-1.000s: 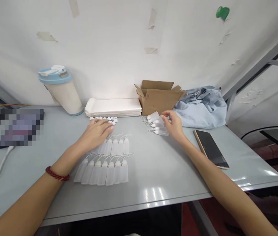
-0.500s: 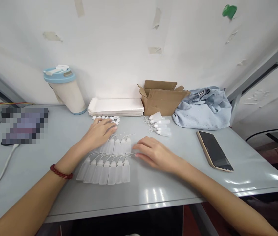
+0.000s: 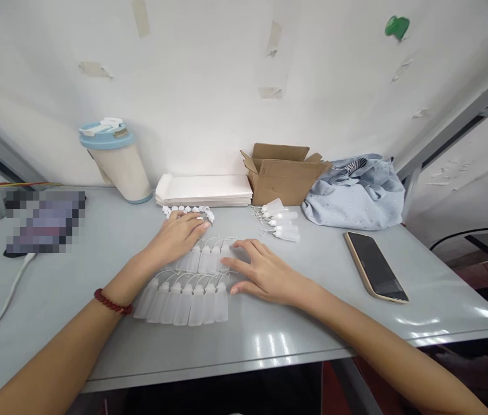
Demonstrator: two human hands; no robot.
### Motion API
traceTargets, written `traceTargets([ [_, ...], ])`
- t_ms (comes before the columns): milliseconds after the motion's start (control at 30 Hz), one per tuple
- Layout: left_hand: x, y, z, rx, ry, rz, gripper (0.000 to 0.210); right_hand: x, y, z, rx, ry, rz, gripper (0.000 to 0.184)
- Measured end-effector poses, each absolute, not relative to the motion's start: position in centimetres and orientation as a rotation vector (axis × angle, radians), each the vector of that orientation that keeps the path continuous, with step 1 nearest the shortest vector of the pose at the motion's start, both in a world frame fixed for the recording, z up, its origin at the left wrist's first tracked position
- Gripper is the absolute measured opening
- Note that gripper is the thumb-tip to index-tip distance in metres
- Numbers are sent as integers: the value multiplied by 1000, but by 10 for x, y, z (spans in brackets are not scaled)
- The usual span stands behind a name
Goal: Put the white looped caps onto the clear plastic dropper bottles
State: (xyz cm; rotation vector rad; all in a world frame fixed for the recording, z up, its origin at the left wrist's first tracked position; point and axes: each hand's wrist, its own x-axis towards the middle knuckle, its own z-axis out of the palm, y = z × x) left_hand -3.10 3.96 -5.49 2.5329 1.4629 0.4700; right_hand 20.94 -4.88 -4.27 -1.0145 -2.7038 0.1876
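Two rows of small translucent squeeze bottles lie on the grey table, each with a thin tube at its neck. My right hand [image 3: 265, 274] is open, fingers spread, beside the right ends of the back row [image 3: 204, 259] and the front row [image 3: 183, 302]. Its fingertips reach over the last bottle of the back row; whether they touch it I cannot tell. My left hand [image 3: 178, 233] lies palm down with fingers extended at the small white caps [image 3: 187, 209], hiding some caps and the left bottles of the back row.
Behind stand a tumbler [image 3: 120, 167], a stack of white boxes [image 3: 204, 189], an open cardboard box [image 3: 282, 181] and a blue cloth bag [image 3: 356, 199]. Several more bottles [image 3: 284, 222] lie before the cardboard box. A phone [image 3: 375, 268] is on the right, a blurred device [image 3: 47, 222] on the left.
My right hand has shifted slightly left and its fingers have spread over the back row's end. My left hand has moved a little right along the caps. The view has tilted slightly.
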Motion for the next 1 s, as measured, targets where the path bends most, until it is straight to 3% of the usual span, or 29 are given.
traceTargets([
  [600, -25, 32, -38, 2462, 1410, 482, 45, 215, -43, -41, -1092, -2650, 305, 44],
  [833, -28, 35, -42, 2402, 1454, 579, 26, 216, -43, -39, -1181, -2650, 203, 41],
  [1000, -27, 34, -39, 2236, 1567, 733, 17, 217, -39, -45, -1263, -2616, 105, 23],
])
